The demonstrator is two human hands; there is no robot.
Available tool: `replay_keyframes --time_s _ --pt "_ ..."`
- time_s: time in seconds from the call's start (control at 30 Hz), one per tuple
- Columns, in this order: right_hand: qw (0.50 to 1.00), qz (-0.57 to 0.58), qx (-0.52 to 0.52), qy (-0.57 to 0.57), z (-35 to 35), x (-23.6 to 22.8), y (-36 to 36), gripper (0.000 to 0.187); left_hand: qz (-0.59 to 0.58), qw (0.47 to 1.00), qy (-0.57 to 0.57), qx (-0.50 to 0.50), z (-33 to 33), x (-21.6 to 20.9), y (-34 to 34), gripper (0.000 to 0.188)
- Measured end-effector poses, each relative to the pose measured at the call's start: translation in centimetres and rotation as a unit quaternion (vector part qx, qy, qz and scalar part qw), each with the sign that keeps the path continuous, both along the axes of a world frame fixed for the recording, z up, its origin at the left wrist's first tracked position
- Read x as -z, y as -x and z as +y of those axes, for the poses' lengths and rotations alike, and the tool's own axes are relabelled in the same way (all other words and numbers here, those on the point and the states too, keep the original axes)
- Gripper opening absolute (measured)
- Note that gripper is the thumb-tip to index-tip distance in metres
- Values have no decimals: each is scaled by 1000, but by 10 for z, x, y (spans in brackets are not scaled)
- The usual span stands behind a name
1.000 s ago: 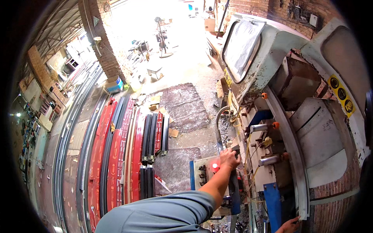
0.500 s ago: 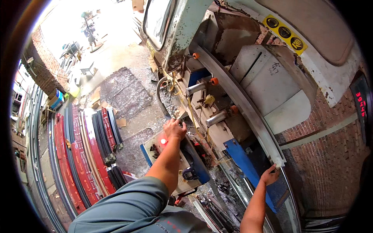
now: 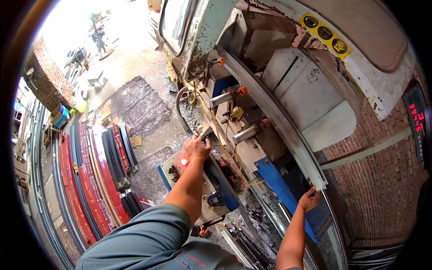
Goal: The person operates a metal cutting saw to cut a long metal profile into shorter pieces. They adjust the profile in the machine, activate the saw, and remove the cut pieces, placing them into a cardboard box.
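My left hand (image 3: pixel 197 147) is over the far end of a control box (image 3: pixel 181 155), its thumb spread away from the fingers. A red lamp (image 3: pixel 184 162) glows on the box's top panel, beside my left forearm. With thumb and fingers, my right hand (image 3: pixel 309 200) grips the near end of a long silvery metal profile (image 3: pixel 281 121). This profile runs diagonally away into the saw-like machine (image 3: pixel 198 49). Clamp cylinders with orange tips (image 3: pixel 243 91) point at its left side. The undersides of my left fingers are hidden.
A blue metal plate (image 3: pixel 281 189) slants left of my right hand. Bundles of red and dark profiles (image 3: pixel 90 180) lie on the floor at left. A brick wall (image 3: pixel 373 198) and a red-digit display (image 3: pixel 416 119) are at right. Metal scraps litter the floor.
The whole view has shifted slightly left. My left thumb stands out more from the fingers. My right hand stays at the profile's end, and the profile has not visibly moved.
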State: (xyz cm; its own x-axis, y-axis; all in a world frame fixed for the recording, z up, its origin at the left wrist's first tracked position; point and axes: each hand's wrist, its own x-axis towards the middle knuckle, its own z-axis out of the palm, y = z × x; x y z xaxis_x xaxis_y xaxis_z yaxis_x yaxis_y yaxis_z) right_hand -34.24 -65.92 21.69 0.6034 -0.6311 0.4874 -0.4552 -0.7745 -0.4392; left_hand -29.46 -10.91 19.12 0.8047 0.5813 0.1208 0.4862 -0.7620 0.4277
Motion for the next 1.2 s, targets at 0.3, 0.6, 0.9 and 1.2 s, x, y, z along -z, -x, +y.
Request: replay_keyframes --time_s 0.3,0.6,0.9,1.2 --pt "1000 16 8 1 -1 0 0 79 -22 1000 -11 -2 -1 1 -1 35" --pt "1000 9 -8 -20 10 -9 3 82 -48 999 -7 -6 0 1 2 35" --pt "1000 -7 6 14 5 0 3 77 -35 999 -17 0 -1 3 -1 37" --pt "1000 -6 -6 20 11 -9 4 76 -32 999 -7 -4 -1 3 0 36"
